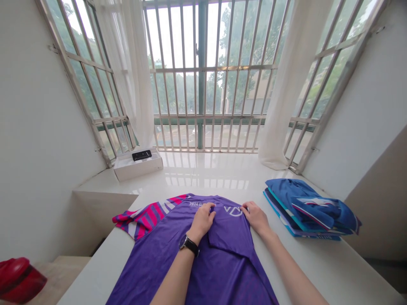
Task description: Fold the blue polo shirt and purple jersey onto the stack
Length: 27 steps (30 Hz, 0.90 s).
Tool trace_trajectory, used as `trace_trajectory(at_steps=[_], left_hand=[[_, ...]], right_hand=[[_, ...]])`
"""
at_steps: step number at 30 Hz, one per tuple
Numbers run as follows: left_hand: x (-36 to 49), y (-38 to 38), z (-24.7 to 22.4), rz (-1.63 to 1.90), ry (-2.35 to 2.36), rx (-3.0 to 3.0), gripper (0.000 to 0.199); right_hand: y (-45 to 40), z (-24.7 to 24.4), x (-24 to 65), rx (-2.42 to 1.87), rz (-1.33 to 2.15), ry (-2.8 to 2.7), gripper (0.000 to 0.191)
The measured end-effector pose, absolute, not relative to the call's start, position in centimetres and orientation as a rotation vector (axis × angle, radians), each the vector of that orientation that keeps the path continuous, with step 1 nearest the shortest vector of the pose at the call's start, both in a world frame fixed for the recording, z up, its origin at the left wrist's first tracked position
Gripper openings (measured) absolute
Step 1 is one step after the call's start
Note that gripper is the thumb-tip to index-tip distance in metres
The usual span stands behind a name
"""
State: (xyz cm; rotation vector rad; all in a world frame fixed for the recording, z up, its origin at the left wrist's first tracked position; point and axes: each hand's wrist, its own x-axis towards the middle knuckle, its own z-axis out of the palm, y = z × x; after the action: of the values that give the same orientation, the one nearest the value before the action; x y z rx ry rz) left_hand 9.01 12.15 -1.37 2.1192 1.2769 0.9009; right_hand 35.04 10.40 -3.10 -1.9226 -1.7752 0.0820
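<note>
1. Pressing down near the collar of a purple jersey (222,231), the left hand (202,221) sits palm down with its fingers bunched on the cloth, gripping a small fold beside the printed "2024". Its wrist is bent, the forearm runs up from the near edge of the view, and a black wristwatch (189,245) circles the wrist.
2. The right hand (257,218) rests palm down on the jersey's far right edge, just beside the white logo, with its fingers curved over the hem. Whether it pinches the cloth or only lies on it, I cannot tell. That arm slants in from the lower right, well apart from the left arm.
3. The jersey lies flat on the white counter (349,267), running from mid-counter to the near edge, with a diagonal flap folded in across its middle. Its pink-striped sleeve (143,219) reaches just past the left edge.
4. Folded blue garments (305,207) sit in a stack near the right edge, just beside the right hand.
5. A white box (138,168) with a black device (141,155) on top stands at the far left corner, against barred windows (203,84).
</note>
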Motion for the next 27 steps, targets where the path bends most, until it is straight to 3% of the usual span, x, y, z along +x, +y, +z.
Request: trace_trajectory(at_steps=[15, 21, 27], left_hand=[[8.6, 12.1, -1.7, 0.69, 1.352, 2.369, 0.046], [8.9, 11.4, -1.3, 0.549, 1.47, 2.476, 0.043], [7.1, 10.3, 1.4, 0.644, 1.505, 2.512, 0.055]], right_hand=[[10.2, -2.8, 34.6, -2.002, 0.027, -1.795, 0.02], [10.0, -2.3, 34.4, -2.049, -0.017, -1.766, 0.02], [6.8, 0.1, 31.4, -1.752, -0.108, -1.822, 0.026]])
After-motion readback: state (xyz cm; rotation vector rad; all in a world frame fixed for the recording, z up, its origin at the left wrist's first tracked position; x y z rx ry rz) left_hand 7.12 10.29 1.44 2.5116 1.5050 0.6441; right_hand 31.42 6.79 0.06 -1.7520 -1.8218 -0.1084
